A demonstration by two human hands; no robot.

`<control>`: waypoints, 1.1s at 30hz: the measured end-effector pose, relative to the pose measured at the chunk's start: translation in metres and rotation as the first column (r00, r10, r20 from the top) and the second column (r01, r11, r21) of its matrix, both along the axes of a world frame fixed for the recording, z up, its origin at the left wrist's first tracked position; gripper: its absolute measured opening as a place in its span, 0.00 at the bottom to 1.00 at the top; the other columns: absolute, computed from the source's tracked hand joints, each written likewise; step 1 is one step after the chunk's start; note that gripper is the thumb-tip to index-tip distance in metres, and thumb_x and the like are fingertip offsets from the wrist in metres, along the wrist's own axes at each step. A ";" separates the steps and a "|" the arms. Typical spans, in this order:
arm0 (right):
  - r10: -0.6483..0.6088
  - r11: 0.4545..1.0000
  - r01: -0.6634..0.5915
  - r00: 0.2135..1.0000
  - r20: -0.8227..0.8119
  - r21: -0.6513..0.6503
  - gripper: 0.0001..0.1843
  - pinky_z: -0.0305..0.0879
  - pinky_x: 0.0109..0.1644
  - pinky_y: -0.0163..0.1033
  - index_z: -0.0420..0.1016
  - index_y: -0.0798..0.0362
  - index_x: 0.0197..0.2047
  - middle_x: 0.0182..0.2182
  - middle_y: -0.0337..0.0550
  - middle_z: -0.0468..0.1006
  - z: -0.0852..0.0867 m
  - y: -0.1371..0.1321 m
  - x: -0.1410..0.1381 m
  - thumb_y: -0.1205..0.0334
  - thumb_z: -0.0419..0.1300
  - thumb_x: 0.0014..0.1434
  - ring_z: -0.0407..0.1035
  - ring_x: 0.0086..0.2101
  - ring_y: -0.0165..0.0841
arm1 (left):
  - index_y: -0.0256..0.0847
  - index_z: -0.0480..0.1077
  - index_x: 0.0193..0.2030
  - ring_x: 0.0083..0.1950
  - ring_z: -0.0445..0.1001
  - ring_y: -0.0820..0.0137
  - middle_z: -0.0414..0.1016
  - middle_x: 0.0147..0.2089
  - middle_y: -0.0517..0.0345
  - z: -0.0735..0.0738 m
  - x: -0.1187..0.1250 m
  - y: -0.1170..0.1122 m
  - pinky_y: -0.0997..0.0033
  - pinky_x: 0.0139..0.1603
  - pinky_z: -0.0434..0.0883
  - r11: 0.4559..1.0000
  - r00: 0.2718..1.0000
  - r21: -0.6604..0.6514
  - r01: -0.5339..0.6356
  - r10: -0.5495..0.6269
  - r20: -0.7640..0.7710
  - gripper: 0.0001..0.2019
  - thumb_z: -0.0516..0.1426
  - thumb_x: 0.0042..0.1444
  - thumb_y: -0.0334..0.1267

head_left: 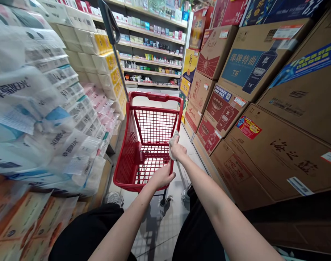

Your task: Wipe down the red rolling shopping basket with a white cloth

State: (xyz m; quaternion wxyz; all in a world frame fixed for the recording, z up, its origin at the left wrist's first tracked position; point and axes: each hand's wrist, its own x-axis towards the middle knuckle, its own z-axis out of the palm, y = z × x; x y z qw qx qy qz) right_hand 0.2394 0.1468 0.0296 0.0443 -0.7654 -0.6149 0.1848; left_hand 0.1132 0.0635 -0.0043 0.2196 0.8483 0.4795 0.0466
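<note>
At the left of the frame, plastic-wrapped tissue packs (32, 108) are stacked high, blurred by their nearness, with orange cartons (16, 221) under them at the lower left. Just right of the stack, a dark pull handle (111, 25) on a slim pole rises toward the top of the frame from a red mesh basket (127, 156), which stands on the floor tiles (165, 221) in the middle of the aisle.

The left hand (162, 177) is at the basket's near rim, fingers curled down over the edge in a closed grasp that seems to steady it. Just above and to the right, the right hand (179, 151) is closed in a loose fist around a white cloth (173, 142), which is bunched against the top of the basket's right-hand rim, about halfway along it.

As to how far along this is, the red plastic looks the same all over, with no streak, damp patch or dirt to mark where the cloth has passed, so I cannot tell what part is done. By my reading, the cloth touches only that one spot on the right rim, while the far rim, the left wall and the pull handle are well apart from it.

Behind the basket, at the upper middle, shelves (151, 47) carry small goods. The right half of the frame is filled by stacked cardboard boxes (276, 156) with printed labels
</note>
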 end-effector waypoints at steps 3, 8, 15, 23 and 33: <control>-0.038 0.997 0.039 0.999 -0.013 0.068 0.38 0.62 0.48 0.47 0.23 0.63 0.68 0.47 0.60 0.75 -0.002 0.010 -0.002 0.55 0.42 0.66 0.71 0.46 0.43 | 0.39 0.54 0.58 0.44 0.74 0.60 0.74 0.43 0.49 0.000 -0.002 0.002 0.67 0.41 0.65 1.000 1.000 0.001 -0.001 0.001 -0.021 0.23 0.48 0.55 0.43; 0.010 0.995 -0.010 1.000 -0.003 0.097 0.40 0.63 0.46 0.47 0.22 0.63 0.68 0.44 0.60 0.76 -0.016 -0.019 -0.012 0.52 0.42 0.66 0.72 0.43 0.44 | 0.39 0.61 0.52 0.45 0.74 0.58 0.75 0.43 0.48 -0.002 -0.008 0.006 0.66 0.41 0.66 1.000 1.000 0.029 -0.010 0.010 -0.022 0.19 0.47 0.56 0.44; 0.023 0.996 -0.026 0.999 0.028 0.089 0.41 0.64 0.46 0.46 0.21 0.66 0.67 0.42 0.60 0.77 -0.023 -0.061 -0.018 0.53 0.43 0.65 0.73 0.43 0.44 | 0.37 0.69 0.39 0.42 0.75 0.59 0.76 0.40 0.45 0.003 -0.002 -0.005 0.67 0.39 0.66 0.998 0.996 0.062 -0.002 0.008 -0.088 0.20 0.45 0.58 0.50; 0.039 0.997 -0.040 0.999 0.018 0.060 0.40 0.63 0.48 0.46 0.26 0.59 0.69 0.46 0.56 0.76 -0.012 -0.045 0.010 0.50 0.44 0.64 0.71 0.45 0.44 | 0.37 0.73 0.31 0.41 0.75 0.60 0.78 0.37 0.44 0.014 -0.085 -0.005 0.66 0.42 0.66 0.999 0.959 0.009 -0.040 0.040 -0.282 0.32 0.35 0.62 0.54; -0.039 0.997 0.032 0.996 0.086 0.074 0.38 0.65 0.45 0.45 0.23 0.63 0.68 0.42 0.61 0.77 -0.014 -0.075 -0.006 0.59 0.44 0.65 0.73 0.42 0.42 | 0.37 0.73 0.33 0.37 0.76 0.57 0.77 0.34 0.41 0.004 -0.102 -0.010 0.59 0.38 0.67 0.983 0.908 0.183 -0.017 0.092 -0.410 0.26 0.37 0.63 0.44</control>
